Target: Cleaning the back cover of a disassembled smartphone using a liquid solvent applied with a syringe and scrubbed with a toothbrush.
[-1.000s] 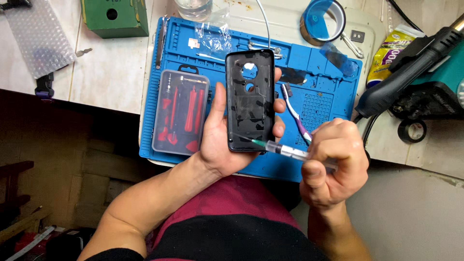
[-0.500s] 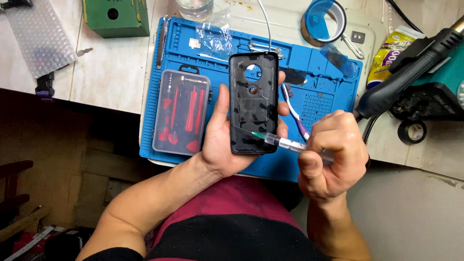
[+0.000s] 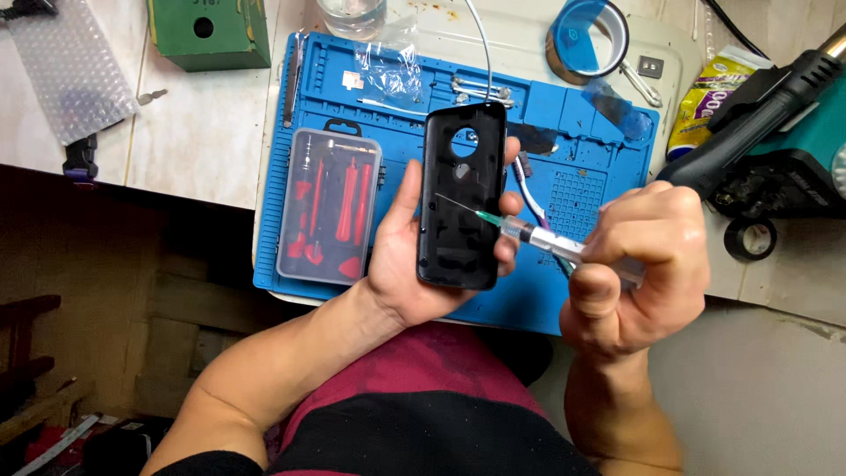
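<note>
Here the left hand [image 3: 414,264], at the centre of the frame, is cupped around a black phone back cover [image 3: 462,196], thumb along its left edge and fingertips curling over its right edge; the cover stands upright over the mat, its inner side up and a round hole near its top. The right hand [image 3: 639,264], right of centre, is closed in a fist around a clear syringe [image 3: 564,249] whose thin needle reaches leftward, its tip over the middle of the cover; whether it touches cannot be told.

Beneath both lies a blue work mat [image 3: 608,181] with ribbed compartments. On its left part, just beside the left thumb, rests a clear plastic case of red tools [image 3: 328,207]. A crumpled clear bag [image 3: 388,66] sits at the mat's upper edge. In the upper left of the frame stands a green box [image 3: 210,31] with a round hole in its face, and further left lies a sheet of bubble wrap [image 3: 62,75]. At upper right sits a roll of blue tape [image 3: 589,35], then a yellow-and-purple packet [image 3: 709,92] with printed lettering, and at the right edge a black hot-air handle [image 3: 767,101] on a teal station [image 3: 811,141]. Below it lies a small roll of black tape [image 3: 752,238].
</note>
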